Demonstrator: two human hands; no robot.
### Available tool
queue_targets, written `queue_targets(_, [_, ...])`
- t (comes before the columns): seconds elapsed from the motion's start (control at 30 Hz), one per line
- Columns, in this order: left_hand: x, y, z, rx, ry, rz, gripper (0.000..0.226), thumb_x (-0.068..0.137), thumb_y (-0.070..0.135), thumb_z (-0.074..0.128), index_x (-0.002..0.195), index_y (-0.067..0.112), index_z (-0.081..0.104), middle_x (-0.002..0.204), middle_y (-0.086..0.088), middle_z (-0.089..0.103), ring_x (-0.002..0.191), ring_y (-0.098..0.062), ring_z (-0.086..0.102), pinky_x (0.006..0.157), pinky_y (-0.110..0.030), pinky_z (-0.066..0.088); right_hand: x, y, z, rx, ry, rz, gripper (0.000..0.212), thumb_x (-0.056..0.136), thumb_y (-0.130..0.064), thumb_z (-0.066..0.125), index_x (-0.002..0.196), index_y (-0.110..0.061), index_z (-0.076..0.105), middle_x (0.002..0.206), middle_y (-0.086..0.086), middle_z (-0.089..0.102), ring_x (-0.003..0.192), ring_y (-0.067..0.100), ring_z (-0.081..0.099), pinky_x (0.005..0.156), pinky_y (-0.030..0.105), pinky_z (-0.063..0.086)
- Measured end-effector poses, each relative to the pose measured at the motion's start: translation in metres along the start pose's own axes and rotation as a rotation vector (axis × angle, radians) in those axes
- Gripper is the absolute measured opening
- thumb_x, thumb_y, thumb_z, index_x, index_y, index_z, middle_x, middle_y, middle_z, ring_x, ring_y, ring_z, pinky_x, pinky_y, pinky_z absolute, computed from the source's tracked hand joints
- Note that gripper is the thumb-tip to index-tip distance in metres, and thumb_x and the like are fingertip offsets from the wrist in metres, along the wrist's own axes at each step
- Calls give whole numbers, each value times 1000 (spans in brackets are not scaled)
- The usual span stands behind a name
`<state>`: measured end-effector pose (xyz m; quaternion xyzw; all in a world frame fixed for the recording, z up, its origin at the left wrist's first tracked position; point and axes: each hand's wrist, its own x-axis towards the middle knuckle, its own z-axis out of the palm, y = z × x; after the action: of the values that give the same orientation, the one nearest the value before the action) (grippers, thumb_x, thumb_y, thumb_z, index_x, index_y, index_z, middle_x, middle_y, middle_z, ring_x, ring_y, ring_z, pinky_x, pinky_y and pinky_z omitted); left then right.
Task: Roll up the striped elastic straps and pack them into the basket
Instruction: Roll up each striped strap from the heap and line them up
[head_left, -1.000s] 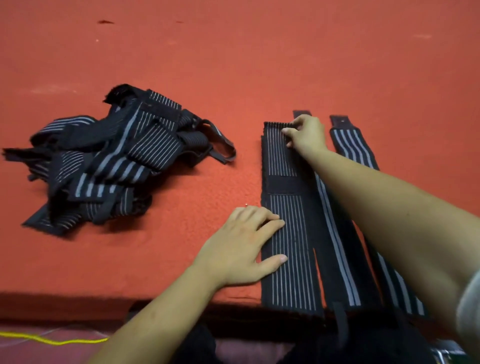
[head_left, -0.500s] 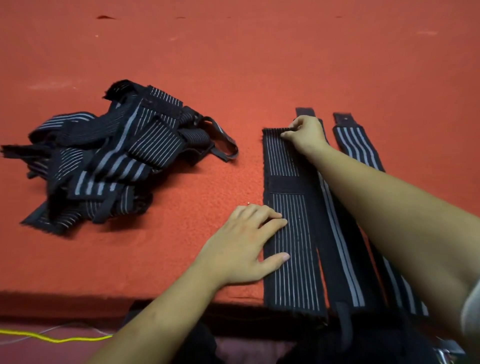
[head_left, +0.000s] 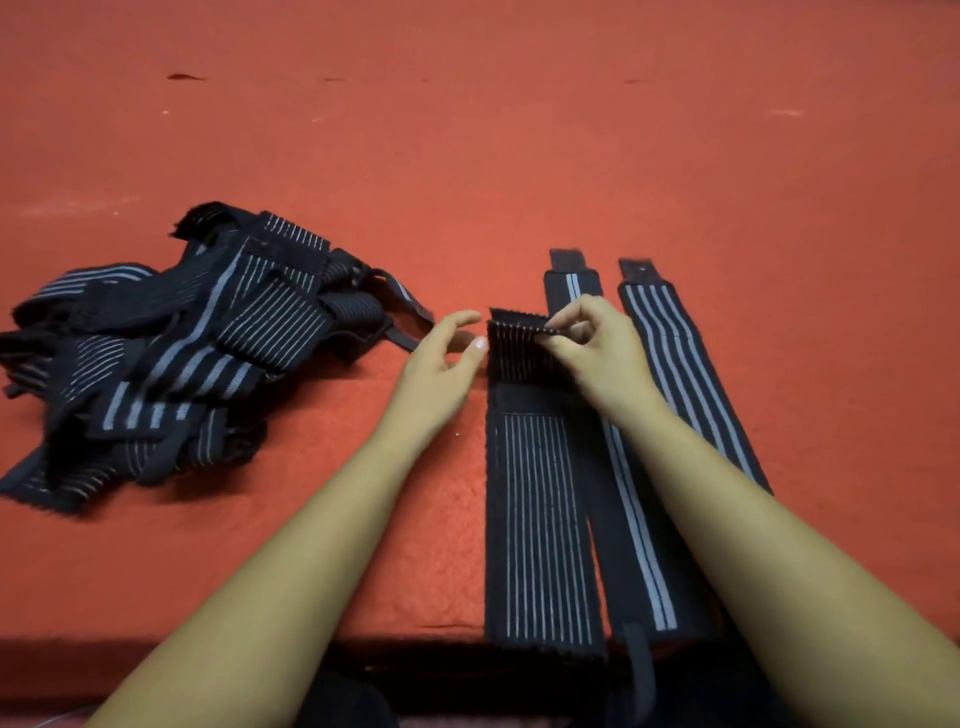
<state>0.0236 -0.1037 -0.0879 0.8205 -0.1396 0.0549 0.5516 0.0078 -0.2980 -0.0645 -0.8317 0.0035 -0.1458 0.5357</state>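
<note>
The far end of the wide striped strap (head_left: 540, 530) is pinched and raised off the red desk (head_left: 519, 156) by the right hand (head_left: 597, 353). The left hand (head_left: 441, 358) is held relaxed at its left edge, grasping nothing. The middle strap (head_left: 631, 519) and the rightmost strap (head_left: 680, 364) are laid flat alongside, and a tangled heap of straps (head_left: 171, 358) is seen at left.

A red felt-like surface (head_left: 519, 156) bears a small dark fleck (head_left: 183, 77) far back.

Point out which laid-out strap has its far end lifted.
The leftmost, fine-striped strap; the right hand pinches its end up. Middle strap and rightmost strap lie flat.
</note>
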Motion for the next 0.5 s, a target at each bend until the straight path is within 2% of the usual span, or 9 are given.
queue_targets(0.07, [12, -3, 9, -9, -10, 56, 28, 100, 17, 55, 126, 24, 63, 117, 12, 66, 108, 7, 58, 89, -9, 42, -4, 9, 4, 38, 0, 17, 18, 86, -6, 73, 82, -20, 63, 93, 15, 69, 70, 11, 65, 65, 26, 50])
queue_targets(0.1, [16, -7, 14, -2, 1, 93, 27, 100, 20, 54, 123, 27, 65, 118, 13, 67, 112, 4, 59, 93, -16, 46, -6, 14, 5, 63, 5, 31, 14, 86, -7, 73, 84, -18, 65, 92, 13, 70, 76, 15, 67, 70, 30, 53])
queue_targets(0.17, [20, -16, 22, -1, 28, 128, 23, 98, 26, 53, 113, 34, 68, 113, 14, 66, 113, -6, 60, 92, -28, 51, -7, 22, 5, 121, 24, 54, 9, 87, -6, 73, 89, -14, 69, 89, 7, 73, 80, 12, 67, 76, 29, 54])
queue_targets(0.23, [21, -23, 27, 19, 39, 139, 20, 96, 31, 54, 106, 42, 67, 109, 9, 63, 111, -11, 59, 87, -23, 49, -7, 27, 5, 194, 47, 77, 8, 87, -5, 73, 93, -11, 72, 89, 1, 73, 82, 6, 67, 80, 25, 54])
queue_targets(0.33, [23, -27, 29, 61, 67, 210, 19, 96, 32, 53, 108, 37, 66, 109, 5, 61, 112, -13, 56, 90, -21, 46, -3, 30, 4, 297, 74, 88, 9, 87, -4, 73, 95, -8, 74, 91, 2, 75, 86, 11, 69, 87, 33, 57])
queue_targets(0.4, [24, -25, 29, 34, 70, 237, 18, 98, 30, 51, 110, 31, 64, 108, 13, 64, 110, -7, 59, 93, -23, 46, -2, 28, 6, 312, 69, 79, 8, 87, -4, 73, 95, -2, 73, 86, 6, 74, 80, 12, 68, 84, 33, 56])
queue_targets(0.5, [27, -21, 29, 14, 41, 250, 17, 99, 21, 55, 114, 21, 64, 105, 16, 67, 104, 0, 62, 94, -23, 48, 0, 24, 8, 326, 63, 32, 9, 87, 0, 71, 95, 3, 71, 75, 3, 69, 69, 10, 63, 73, 26, 54])
